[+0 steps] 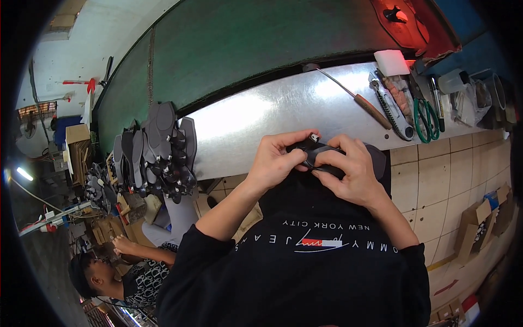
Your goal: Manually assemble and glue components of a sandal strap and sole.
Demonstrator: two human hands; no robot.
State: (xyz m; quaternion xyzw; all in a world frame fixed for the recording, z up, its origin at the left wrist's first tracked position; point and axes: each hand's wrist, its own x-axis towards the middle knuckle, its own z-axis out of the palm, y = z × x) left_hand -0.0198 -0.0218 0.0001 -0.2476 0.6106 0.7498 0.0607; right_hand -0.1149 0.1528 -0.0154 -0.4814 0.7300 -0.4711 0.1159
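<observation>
Close to my body, at the metal bench's front edge, both hands hold a dark sandal; its grey sole (378, 162) sticks out past my right hand. My left hand (279, 158) is closed on its black upper, thumb and fingers pinching near a small shiny piece (314, 138). My right hand (347, 165) wraps round the middle, its fingers bent over the black part. Much of the sandal is hidden by my fingers. Left of my hands lies a pile of similar grey-soled sandals (160, 131) with shiny black parts.
A green belt (245, 41) runs behind the metal bench (234, 117). On the bench's right lie a wooden-handled tool (372, 110), a utility knife (393, 111), green-handled scissors (426, 120), a marker (437, 103) and a white block (391, 62). Another person (125, 272) sits at lower left.
</observation>
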